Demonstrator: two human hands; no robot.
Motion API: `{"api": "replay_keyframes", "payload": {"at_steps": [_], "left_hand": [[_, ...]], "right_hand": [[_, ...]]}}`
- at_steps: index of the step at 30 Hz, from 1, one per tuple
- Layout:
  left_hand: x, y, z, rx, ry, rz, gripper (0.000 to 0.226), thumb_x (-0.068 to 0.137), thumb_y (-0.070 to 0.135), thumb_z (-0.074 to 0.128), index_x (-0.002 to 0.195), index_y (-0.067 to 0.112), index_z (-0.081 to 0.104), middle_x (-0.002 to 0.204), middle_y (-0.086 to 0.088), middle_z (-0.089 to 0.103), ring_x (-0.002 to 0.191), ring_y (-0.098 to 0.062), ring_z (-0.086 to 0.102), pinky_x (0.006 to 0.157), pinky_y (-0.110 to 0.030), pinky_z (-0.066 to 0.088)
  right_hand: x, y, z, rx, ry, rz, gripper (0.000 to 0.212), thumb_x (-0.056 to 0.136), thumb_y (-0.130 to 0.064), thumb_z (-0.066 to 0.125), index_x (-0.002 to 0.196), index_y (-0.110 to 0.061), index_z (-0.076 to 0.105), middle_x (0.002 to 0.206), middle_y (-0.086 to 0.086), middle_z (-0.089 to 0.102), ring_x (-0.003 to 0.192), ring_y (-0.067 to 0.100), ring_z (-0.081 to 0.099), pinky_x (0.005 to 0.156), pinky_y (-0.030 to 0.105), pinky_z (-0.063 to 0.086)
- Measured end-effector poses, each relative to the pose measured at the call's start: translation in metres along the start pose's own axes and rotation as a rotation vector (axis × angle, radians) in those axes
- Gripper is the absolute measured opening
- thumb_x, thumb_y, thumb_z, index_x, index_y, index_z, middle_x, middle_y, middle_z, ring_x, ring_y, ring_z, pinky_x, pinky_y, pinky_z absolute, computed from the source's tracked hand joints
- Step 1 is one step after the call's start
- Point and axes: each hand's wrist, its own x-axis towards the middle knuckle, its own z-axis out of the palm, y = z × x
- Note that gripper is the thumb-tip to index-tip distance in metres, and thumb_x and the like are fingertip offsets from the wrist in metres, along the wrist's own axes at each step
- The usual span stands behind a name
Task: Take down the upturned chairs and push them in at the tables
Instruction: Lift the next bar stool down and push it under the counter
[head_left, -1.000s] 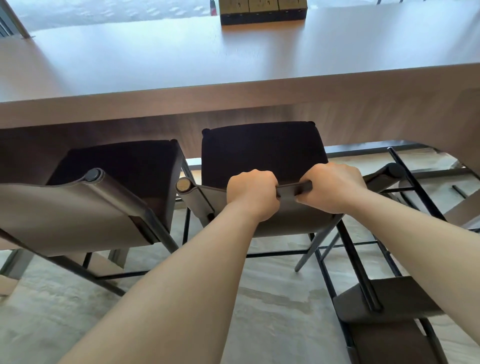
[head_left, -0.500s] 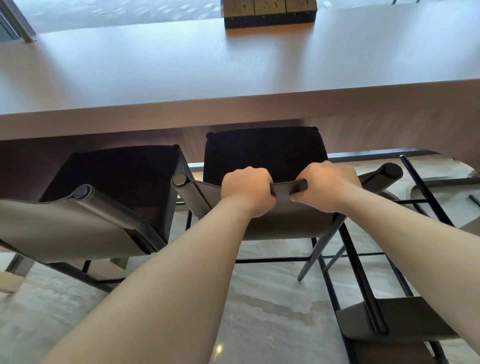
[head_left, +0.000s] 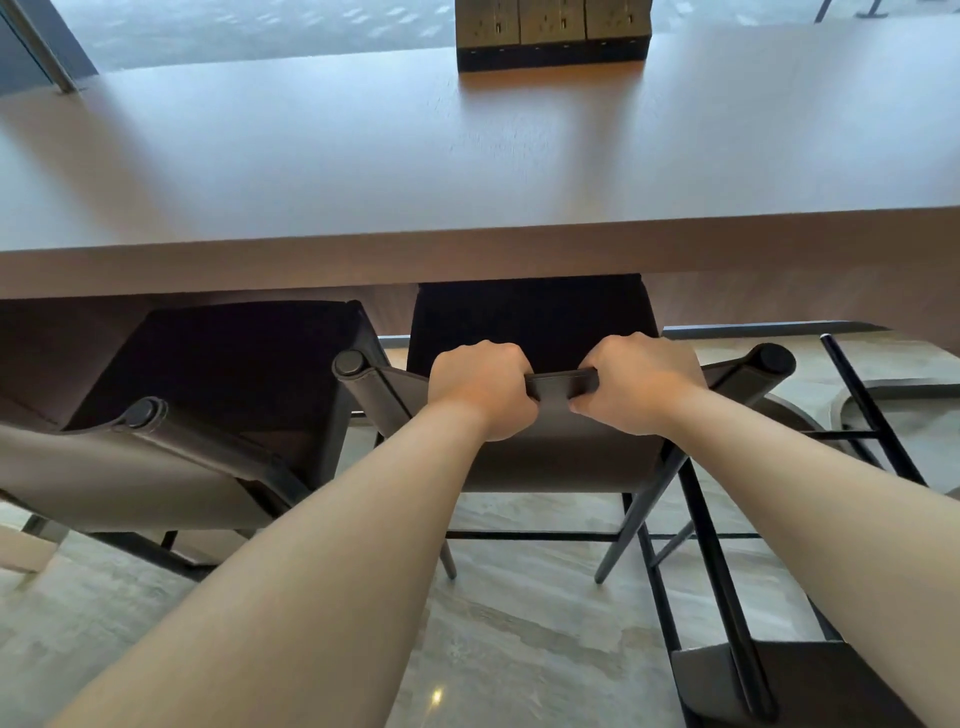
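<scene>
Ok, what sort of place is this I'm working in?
Probably a co-working space or office lounge. A long wooden table carries a block of power sockets, the held chair matches its neighbour at the same edge, and the floor is polished stone.

Smooth matt wooden table (head_left: 467, 171)

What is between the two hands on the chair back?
Only a short bare strip of the chair back shows between the left hand and the right hand, in the head view.
</scene>
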Motion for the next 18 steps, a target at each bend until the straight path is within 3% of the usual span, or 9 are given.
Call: {"api": "replay_keyframes", "payload": {"at_steps": [7, 10, 13, 18], "left_hand": [[-0.005, -0.004, -0.001, -0.010, -0.051, 0.068, 0.018, 0.088, 0.030, 0.058, 0.071, 0.031, 0.055, 0.063, 0.008, 0.058, 0.057, -0.011, 0.054, 0.046, -0.022, 0.034], [-0.005, -0.010, -0.010, 0.018, -0.114, 0.096, 0.011, 0.089, 0.019, 0.056, 0.081, 0.028, 0.057, 0.068, 0.006, 0.057, 0.060, -0.012, 0.052, 0.047, -0.024, 0.035], [-0.003, -0.022, -0.025, 0.101, -0.187, 0.075, 0.014, 0.088, 0.009, 0.053, 0.088, 0.018, 0.063, 0.073, -0.001, 0.061, 0.066, -0.021, 0.059, 0.055, -0.031, 0.046], [-0.002, -0.044, -0.037, 0.203, -0.214, 0.055, 0.017, 0.088, 0.006, 0.051, 0.093, 0.016, 0.064, 0.078, -0.003, 0.061, 0.072, -0.024, 0.060, 0.055, -0.031, 0.041]], "right_hand": [[-0.004, 0.003, 0.002, 0.013, -0.011, -0.073, 0.011, 0.092, -0.033, 0.061, 0.081, -0.033, 0.058, 0.066, -0.009, 0.057, 0.061, 0.012, 0.055, 0.048, 0.021, 0.037], [-0.003, 0.007, 0.003, -0.003, -0.006, -0.084, 0.014, 0.092, -0.032, 0.059, 0.078, -0.034, 0.059, 0.065, -0.009, 0.057, 0.058, 0.011, 0.054, 0.047, 0.022, 0.035], [0.003, 0.011, 0.002, -0.020, -0.004, -0.089, 0.022, 0.092, -0.033, 0.058, 0.070, -0.032, 0.057, 0.063, -0.010, 0.057, 0.056, 0.011, 0.053, 0.045, 0.022, 0.032], [0.011, 0.012, 0.003, -0.076, 0.034, -0.072, 0.026, 0.091, -0.037, 0.055, 0.066, -0.030, 0.058, 0.058, -0.011, 0.057, 0.054, 0.010, 0.053, 0.045, 0.022, 0.029]]}}
